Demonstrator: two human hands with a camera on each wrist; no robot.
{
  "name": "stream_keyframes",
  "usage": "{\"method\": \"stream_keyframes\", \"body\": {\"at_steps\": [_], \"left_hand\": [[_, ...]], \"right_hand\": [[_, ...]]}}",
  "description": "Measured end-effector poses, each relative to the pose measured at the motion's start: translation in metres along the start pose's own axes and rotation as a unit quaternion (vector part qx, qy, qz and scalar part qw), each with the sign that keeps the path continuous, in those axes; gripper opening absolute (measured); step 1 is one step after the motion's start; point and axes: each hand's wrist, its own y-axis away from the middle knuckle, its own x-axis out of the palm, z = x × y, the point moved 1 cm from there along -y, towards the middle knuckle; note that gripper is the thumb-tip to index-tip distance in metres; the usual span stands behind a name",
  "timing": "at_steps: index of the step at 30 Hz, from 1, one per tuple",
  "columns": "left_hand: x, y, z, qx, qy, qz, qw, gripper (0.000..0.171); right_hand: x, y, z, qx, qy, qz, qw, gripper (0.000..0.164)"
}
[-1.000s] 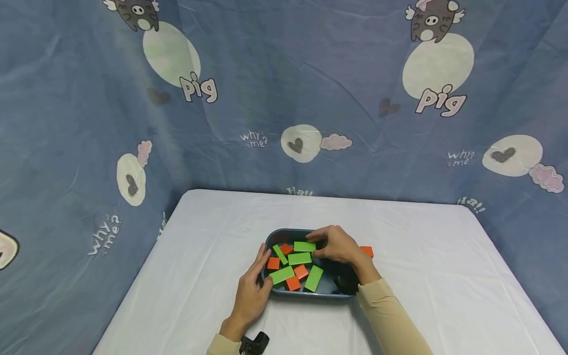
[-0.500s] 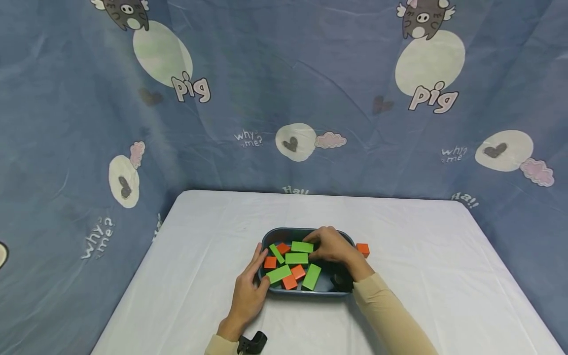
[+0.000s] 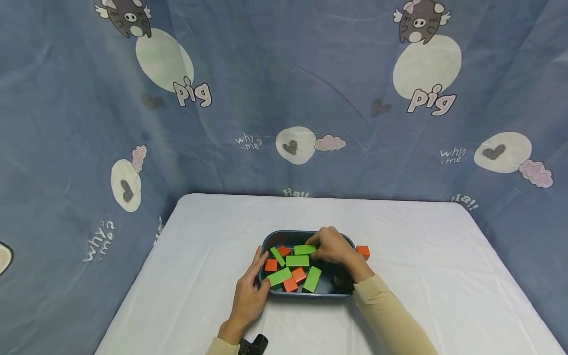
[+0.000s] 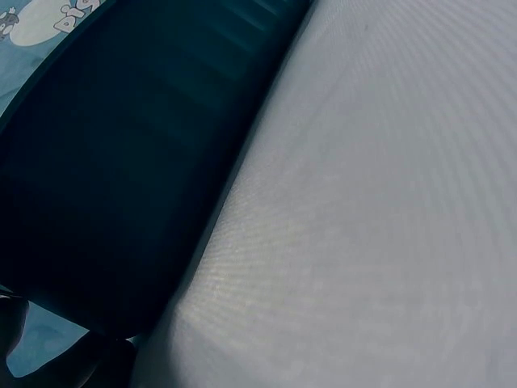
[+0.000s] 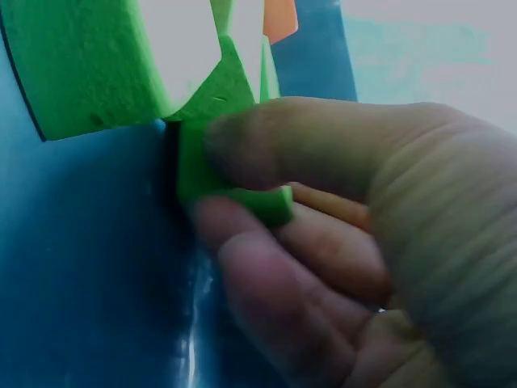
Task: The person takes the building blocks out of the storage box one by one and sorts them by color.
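Observation:
A dark blue tray (image 3: 310, 296) on the white table holds several green and orange blocks, mostly in its left half. My left hand (image 3: 248, 298) rests against the tray's left end, fingers extended along the side and thumb at the near-left corner. In the left wrist view the outer tray wall (image 4: 121, 178) fills the left part, and the fingertips are dark at the bottom left. My right hand (image 3: 333, 246) reaches in from the right and pinches a green block (image 5: 192, 162) between thumb and fingers near the far wall. Another green block (image 3: 297, 261) lies just nearer.
An orange block (image 3: 363, 252) lies on the table (image 3: 426, 276) just outside the tray's right end. A black wrist device (image 3: 254, 344) is on the left wrist. Behind the table hangs a blue cloth (image 3: 248, 74) with pig prints.
The green block at my right fingers has shifted slightly right relative to the block in front of it. The left hand keeps its place on the tray; the head view has shifted a little.

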Motion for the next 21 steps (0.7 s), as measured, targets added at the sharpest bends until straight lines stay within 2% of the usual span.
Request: {"method": "stream_keyframes", "body": {"at_steps": [13, 21], "left_hand": [[0.002, 0.000, -0.002, -0.002, 0.002, 0.007, 1.0000, 0.067], [0.001, 0.000, 0.000, 0.001, -0.005, 0.002, 1.0000, 0.068]], "right_hand": [[-0.014, 0.009, 0.007, 0.013, -0.033, -0.031, 0.999, 0.030], [-0.041, 0.019, 0.014, 0.026, -0.076, -0.053, 0.995, 0.033]]}}
